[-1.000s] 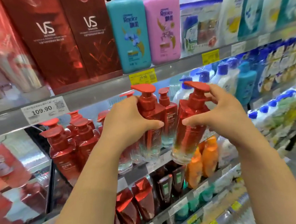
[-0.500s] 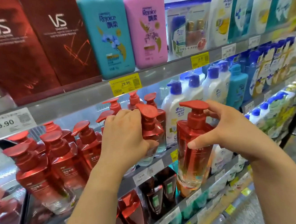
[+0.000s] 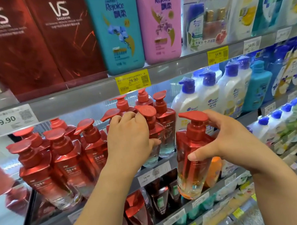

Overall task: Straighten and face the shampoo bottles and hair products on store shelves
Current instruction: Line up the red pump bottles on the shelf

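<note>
Several red pump shampoo bottles (image 3: 65,162) stand in rows on the middle shelf (image 3: 155,171). My left hand (image 3: 130,141) grips one of them, a red bottle with a clear teal base (image 3: 154,144), at the shelf's front edge; the thumb wraps round its right side. My right hand (image 3: 225,141) holds another red pump bottle (image 3: 191,155) with an orange-tinted clear base out in front of the shelf, upright, to the right of the row. Its fingers curl round the neck and shoulder, and the pump spout points left.
White and blue shampoo bottles (image 3: 213,97) fill the same shelf to the right. Above stand red VS boxes (image 3: 28,44), a teal bottle (image 3: 118,30) and a pink bottle (image 3: 160,20). Dark red packs and orange bottles (image 3: 213,173) sit on the shelf below. Price tags (image 3: 132,81) line the shelf edges.
My right hand has carried its red bottle down and outward, clear of the shelf front. My left hand has stayed on the teal-based bottle. The view has moved closer and shifted to the right.
</note>
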